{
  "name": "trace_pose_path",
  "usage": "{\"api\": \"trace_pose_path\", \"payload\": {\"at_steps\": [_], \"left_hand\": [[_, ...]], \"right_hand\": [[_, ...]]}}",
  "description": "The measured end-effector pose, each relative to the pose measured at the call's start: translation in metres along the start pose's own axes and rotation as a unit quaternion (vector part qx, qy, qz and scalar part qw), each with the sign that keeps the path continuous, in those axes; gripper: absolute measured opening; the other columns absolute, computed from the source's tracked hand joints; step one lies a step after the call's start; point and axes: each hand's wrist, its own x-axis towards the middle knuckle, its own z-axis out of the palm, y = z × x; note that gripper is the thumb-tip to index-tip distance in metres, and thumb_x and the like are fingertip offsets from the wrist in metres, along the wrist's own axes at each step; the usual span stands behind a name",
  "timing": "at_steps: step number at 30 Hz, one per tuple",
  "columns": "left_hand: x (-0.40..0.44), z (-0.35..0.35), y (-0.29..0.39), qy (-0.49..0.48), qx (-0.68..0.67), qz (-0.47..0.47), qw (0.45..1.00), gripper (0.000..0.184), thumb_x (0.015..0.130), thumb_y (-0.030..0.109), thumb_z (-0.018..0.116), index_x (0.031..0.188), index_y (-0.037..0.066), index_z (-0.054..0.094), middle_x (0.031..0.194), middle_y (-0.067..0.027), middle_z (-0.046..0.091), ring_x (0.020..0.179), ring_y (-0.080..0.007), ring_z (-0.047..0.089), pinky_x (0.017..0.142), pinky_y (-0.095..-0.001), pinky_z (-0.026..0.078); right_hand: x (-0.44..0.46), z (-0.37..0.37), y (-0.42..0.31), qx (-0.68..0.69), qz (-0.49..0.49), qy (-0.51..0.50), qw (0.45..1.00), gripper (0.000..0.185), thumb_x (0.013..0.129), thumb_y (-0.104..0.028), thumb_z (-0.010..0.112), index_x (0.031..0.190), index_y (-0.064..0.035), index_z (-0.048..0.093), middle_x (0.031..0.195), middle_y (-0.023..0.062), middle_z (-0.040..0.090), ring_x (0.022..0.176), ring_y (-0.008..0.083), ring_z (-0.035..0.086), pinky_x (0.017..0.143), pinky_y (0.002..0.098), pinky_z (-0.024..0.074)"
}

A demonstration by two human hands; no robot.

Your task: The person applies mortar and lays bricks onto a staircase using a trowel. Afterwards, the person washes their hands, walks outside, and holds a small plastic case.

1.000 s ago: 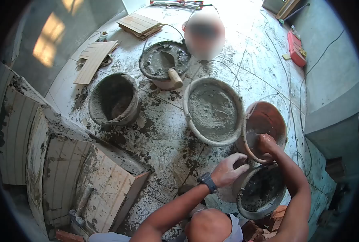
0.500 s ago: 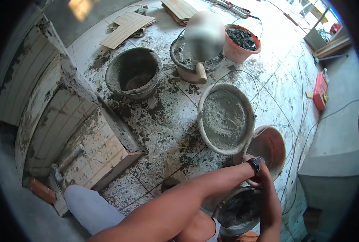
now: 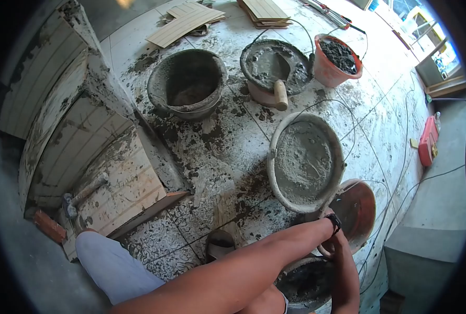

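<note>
My left forearm reaches across from the lower left, and my right forearm rises from the bottom edge. They meet at the near rim of a reddish bucket (image 3: 367, 217) with grey-smeared walls. My left hand (image 3: 326, 213) and my right hand (image 3: 338, 236) overlap there, beside a dark watch (image 3: 336, 224). Their fingers are mostly hidden, so neither grip can be read. Just above, a round bucket (image 3: 280, 196) holds grey powder over wet mix. Below the forearms stands a bucket with dark contents (image 3: 306, 282).
Left behind stands a dark bucket (image 3: 157, 102). A trowel with a wooden handle (image 3: 280, 95) rests in a bucket of wet mortar (image 3: 259, 60). An orange bucket (image 3: 327, 73) holds dark material. A hammer (image 3: 86, 191) lies on the tiled step (image 3: 131, 201). Cables cross the splattered floor.
My view has shifted, so the buckets sit lower and farther right. A blurred patch over the mortar bucket is gone. My hands remain together by the reddish bucket.
</note>
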Motion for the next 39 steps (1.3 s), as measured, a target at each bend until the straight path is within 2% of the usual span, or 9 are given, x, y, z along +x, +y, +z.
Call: {"api": "trace_pose_path", "payload": {"at_steps": [11, 17, 20, 23, 25, 28, 32, 35, 39], "left_hand": [[-0.103, -0.035, -0.052, 0.169, -0.119, 0.147, 0.967, 0.028, 0.088, 0.027, 0.059, 0.112, 0.016, 0.07, 0.113, -0.0062, 0.068, 0.105, -0.0158, 0.064, 0.086, -0.034, 0.049], [-0.188, -0.03, -0.087, 0.313, -0.157, 0.219, 0.911, 0.022, 0.081, 0.018, 0.062, 0.099, 0.01, 0.072, 0.102, -0.0076, 0.069, 0.088, -0.018, 0.068, 0.075, -0.0371, 0.052], [-0.218, -0.004, -0.123, 0.549, -0.279, 0.273, 0.739, 0.015, 0.079, 0.015, 0.062, 0.091, 0.006, 0.062, 0.089, -0.0107, 0.061, 0.077, -0.0249, 0.065, 0.067, -0.0391, 0.053], [-0.267, 0.043, -0.169, 0.502, -0.406, 0.263, 0.717, 0.014, 0.08, 0.013, 0.061, 0.089, 0.005, 0.054, 0.083, -0.0129, 0.056, 0.076, -0.0327, 0.062, 0.065, -0.0416, 0.052], [-0.286, 0.084, -0.194, 0.45, -0.411, 0.213, 0.764, 0.014, 0.083, 0.015, 0.061, 0.088, 0.005, 0.053, 0.082, -0.0132, 0.055, 0.077, -0.0338, 0.061, 0.064, -0.0418, 0.052], [-0.305, 0.161, -0.219, 0.409, -0.43, 0.167, 0.787, 0.021, 0.085, 0.022, 0.064, 0.095, 0.005, 0.056, 0.087, -0.0127, 0.058, 0.082, -0.0343, 0.062, 0.067, -0.0432, 0.051], [-0.337, 0.251, -0.241, 0.322, -0.436, 0.11, 0.833, 0.033, 0.085, 0.032, 0.066, 0.103, 0.006, 0.059, 0.096, -0.0131, 0.062, 0.089, -0.0349, 0.062, 0.073, -0.0432, 0.052], [-0.343, 0.291, -0.258, 0.301, -0.443, 0.065, 0.842, 0.037, 0.084, 0.035, 0.065, 0.109, 0.007, 0.06, 0.105, -0.013, 0.062, 0.093, -0.0344, 0.063, 0.076, -0.043, 0.053], [-0.367, 0.28, -0.282, 0.206, -0.428, 0.027, 0.879, 0.037, 0.086, 0.033, 0.064, 0.113, 0.008, 0.059, 0.115, -0.0123, 0.059, 0.099, -0.0337, 0.062, 0.08, -0.0446, 0.052]], "right_hand": [[0.021, -0.016, -0.04, -0.25, 0.108, -0.031, 0.962, 0.028, 0.089, -0.023, 0.05, 0.107, -0.0115, 0.068, 0.115, 0.0145, 0.066, 0.102, 0.0358, 0.064, 0.083, 0.0436, 0.0526], [-0.05, -0.024, -0.104, -0.222, 0.215, 0.184, 0.933, 0.031, 0.096, -0.029, 0.046, 0.111, -0.0148, 0.07, 0.113, 0.0164, 0.066, 0.103, 0.0341, 0.065, 0.084, 0.0422, 0.0541], [-0.038, -0.037, -0.075, -0.224, 0.141, 0.189, 0.946, 0.031, 0.095, -0.029, 0.047, 0.113, -0.0142, 0.067, 0.114, 0.016, 0.066, 0.105, 0.0336, 0.063, 0.087, 0.0442, 0.0517], [-0.051, -0.046, -0.049, -0.197, 0.132, 0.209, 0.949, 0.031, 0.095, -0.029, 0.047, 0.115, -0.0138, 0.066, 0.115, 0.0157, 0.066, 0.107, 0.0333, 0.063, 0.089, 0.0456, 0.0501], [-0.074, -0.051, -0.047, -0.273, -0.025, 0.391, 0.879, 0.028, 0.091, -0.029, 0.057, 0.115, -0.0152, 0.063, 0.114, 0.0127, 0.065, 0.113, 0.031, 0.057, 0.102, 0.0452, 0.0384], [-0.085, -0.074, -0.069, -0.229, 0.06, 0.505, 0.83, 0.03, 0.089, -0.028, 0.06, 0.115, -0.0129, 0.063, 0.117, 0.0123, 0.063, 0.121, 0.0304, 0.05, 0.108, 0.0477, 0.0278], [-0.103, -0.105, -0.202, -0.182, -0.238, 0.642, 0.706, 0.031, 0.084, -0.017, 0.068, 0.113, -0.0073, 0.062, 0.112, 0.0129, 0.064, 0.111, 0.0316, 0.056, 0.101, 0.0457, 0.0373], [-0.082, -0.103, -0.319, -0.121, -0.368, 0.545, 0.743, 0.03, 0.082, -0.022, 0.07, 0.107, -0.0054, 0.065, 0.108, 0.0138, 0.066, 0.105, 0.0342, 0.06, 0.096, 0.0429, 0.0421], [-0.008, -0.117, -0.44, -0.186, -0.204, 0.33, 0.903, 0.051, 0.083, -0.042, 0.067, 0.117, -0.0056, 0.057, 0.101, 0.0186, 0.067, 0.101, 0.0365, 0.063, 0.082, 0.049, 0.0494]]}}
